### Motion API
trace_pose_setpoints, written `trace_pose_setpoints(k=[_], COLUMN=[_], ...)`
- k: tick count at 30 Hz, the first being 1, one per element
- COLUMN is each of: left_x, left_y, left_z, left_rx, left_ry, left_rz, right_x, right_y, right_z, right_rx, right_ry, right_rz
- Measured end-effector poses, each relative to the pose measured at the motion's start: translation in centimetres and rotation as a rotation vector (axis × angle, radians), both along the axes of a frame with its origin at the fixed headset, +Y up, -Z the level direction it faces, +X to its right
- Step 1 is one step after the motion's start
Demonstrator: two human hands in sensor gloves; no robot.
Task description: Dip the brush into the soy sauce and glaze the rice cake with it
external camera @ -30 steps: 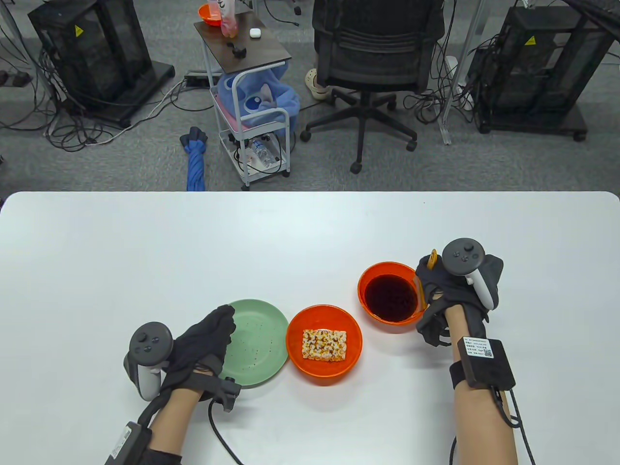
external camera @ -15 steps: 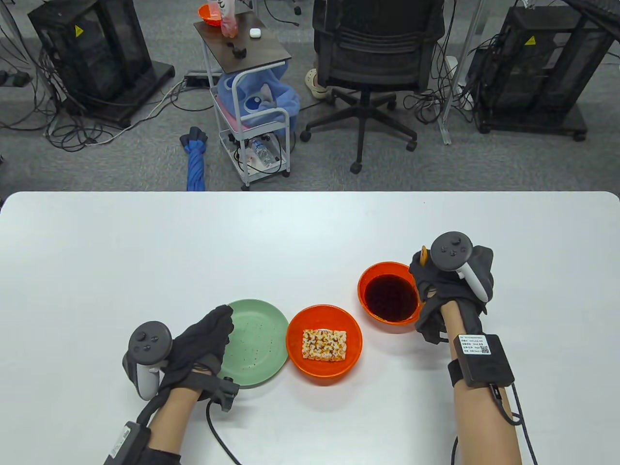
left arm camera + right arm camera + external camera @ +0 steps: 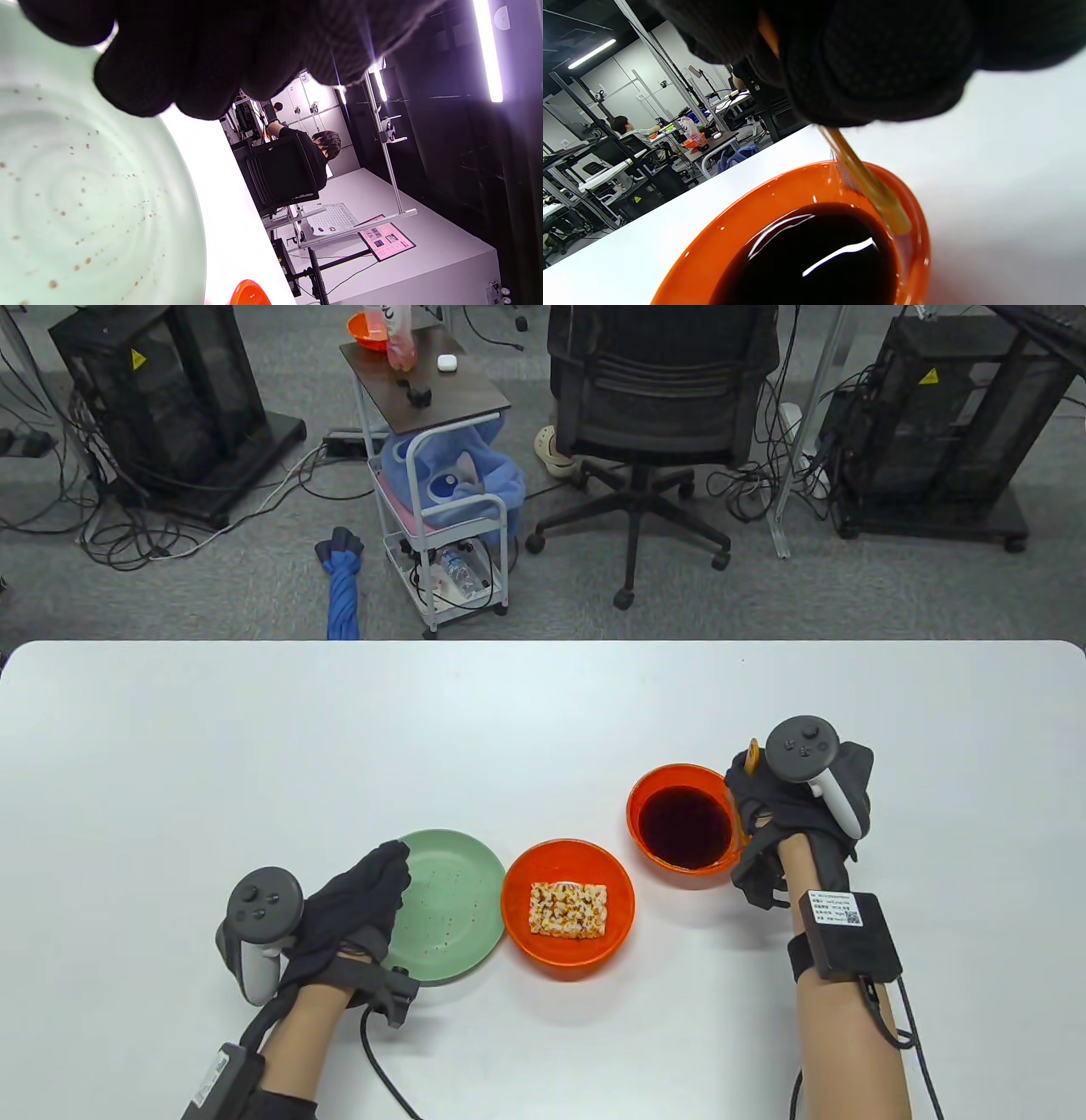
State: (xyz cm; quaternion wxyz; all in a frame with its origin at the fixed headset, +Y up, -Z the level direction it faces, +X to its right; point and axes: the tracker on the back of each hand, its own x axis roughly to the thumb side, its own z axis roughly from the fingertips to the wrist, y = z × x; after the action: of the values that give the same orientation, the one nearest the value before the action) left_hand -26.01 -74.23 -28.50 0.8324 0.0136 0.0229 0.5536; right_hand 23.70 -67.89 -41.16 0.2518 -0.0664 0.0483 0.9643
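The dipping step is in hand. The right hand (image 3: 785, 806) holds the brush (image 3: 869, 186) in a closed grip, its handle end poking up above the knuckles in the table view, and its lower end resting against the inner wall of the sauce bowl (image 3: 653, 793) at the edge of the dark soy sauce (image 3: 814, 258). Whether the bristles are soaked cannot be told.

The rice cake (image 3: 569, 909) lies in the middle orange bowl (image 3: 519, 899), between the sauce bowl and the green plate (image 3: 458, 899), untouched. The left hand (image 3: 352, 912) rests on the near rim of that plate, fingers curled over it; whether it grips the rim cannot be told.

The next move likely calls for lifting the loaded brush clear of the rim, carrying it left without dripping on the counter (image 3: 339, 746), and stroking it across the cake.
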Motion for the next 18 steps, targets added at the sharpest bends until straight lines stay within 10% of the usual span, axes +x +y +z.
trace_pose_setpoints(k=[18], left_x=[-0.2], left_y=[0.0], left_z=[0.0], left_rx=[0.007], left_ry=[-0.002], left_rz=[-0.023], right_x=[-4.4], right_y=[4.5], right_z=[4.2], right_rx=[0.177], right_ry=[0.167], right_rz=[-0.335])
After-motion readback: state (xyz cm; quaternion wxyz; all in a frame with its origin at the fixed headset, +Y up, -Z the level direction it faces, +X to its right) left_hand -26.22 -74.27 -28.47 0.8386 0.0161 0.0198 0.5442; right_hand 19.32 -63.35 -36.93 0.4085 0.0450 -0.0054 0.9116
